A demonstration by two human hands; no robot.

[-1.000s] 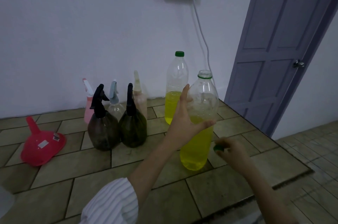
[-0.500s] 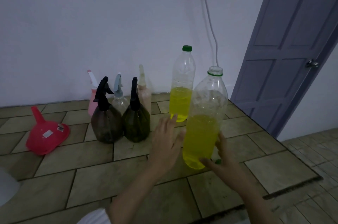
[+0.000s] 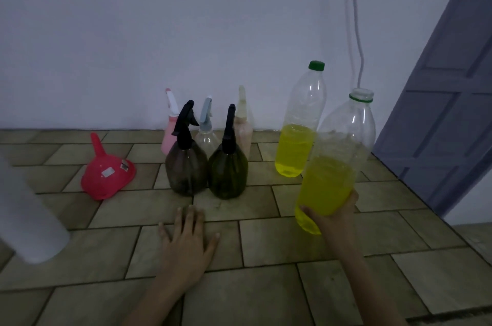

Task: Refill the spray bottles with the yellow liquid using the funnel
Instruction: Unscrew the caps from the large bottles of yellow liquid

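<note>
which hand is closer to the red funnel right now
Left. The left hand lies flat on the tiles, right of and nearer the camera than the red funnel. The right hand is farther right, gripping the uncapped bottle.

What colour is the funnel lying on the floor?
The funnel is red, with small stickers on it. The head view shows it, left of the spray bottles.

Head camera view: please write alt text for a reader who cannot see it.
The right hand grips an uncapped bottle of yellow liquid, while the left hand lies flat on the tiled floor. Behind stand five spray bottles, a capped bottle and a red funnel.
</note>
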